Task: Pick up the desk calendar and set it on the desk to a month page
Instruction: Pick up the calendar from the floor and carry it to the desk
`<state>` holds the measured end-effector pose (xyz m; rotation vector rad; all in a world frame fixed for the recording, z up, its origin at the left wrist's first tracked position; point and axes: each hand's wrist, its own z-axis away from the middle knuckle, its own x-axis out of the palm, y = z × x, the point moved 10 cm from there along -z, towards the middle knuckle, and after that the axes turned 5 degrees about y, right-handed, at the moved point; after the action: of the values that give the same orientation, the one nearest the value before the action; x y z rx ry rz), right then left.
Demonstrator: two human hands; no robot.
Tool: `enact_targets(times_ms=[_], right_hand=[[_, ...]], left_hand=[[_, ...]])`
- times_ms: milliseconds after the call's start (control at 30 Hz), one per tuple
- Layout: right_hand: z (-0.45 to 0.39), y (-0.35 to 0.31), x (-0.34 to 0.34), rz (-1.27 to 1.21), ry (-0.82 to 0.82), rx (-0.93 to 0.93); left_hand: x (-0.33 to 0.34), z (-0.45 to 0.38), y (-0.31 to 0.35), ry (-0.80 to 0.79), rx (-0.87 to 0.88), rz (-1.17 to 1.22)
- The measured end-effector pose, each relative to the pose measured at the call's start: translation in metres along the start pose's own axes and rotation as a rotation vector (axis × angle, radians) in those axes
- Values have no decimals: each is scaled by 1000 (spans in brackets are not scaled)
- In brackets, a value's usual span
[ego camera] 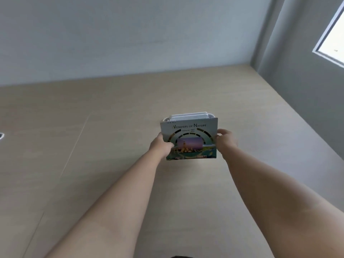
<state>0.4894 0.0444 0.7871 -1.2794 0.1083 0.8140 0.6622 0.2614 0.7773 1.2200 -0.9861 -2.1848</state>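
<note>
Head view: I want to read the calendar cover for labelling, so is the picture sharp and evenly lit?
Head view: soft overall; the desk calendar title reads, the smaller print blurs. Daylight from the window at right, no glare on the cover. Wide-angle bends the desk edge. Left hand and right hand slightly smeared.

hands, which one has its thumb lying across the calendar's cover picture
The left hand; its thumb crosses the calendar cover, while the right hand only pinches the edge.

Pale grey wall (130,34), window frame (331,34) at right
</note>
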Motion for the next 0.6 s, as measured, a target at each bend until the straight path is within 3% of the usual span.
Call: enact_targets(times_ms=[133, 300, 600], right_hand=[[-5, 15, 29, 58, -105, -5], [2, 48, 46, 45, -149, 57], [24, 77, 55, 25, -325, 69]], left_hand=[[18, 2, -30, -58, -21, -44], [27, 12, -49, -16, -23, -73], [43, 31, -58, 10, -122, 61]])
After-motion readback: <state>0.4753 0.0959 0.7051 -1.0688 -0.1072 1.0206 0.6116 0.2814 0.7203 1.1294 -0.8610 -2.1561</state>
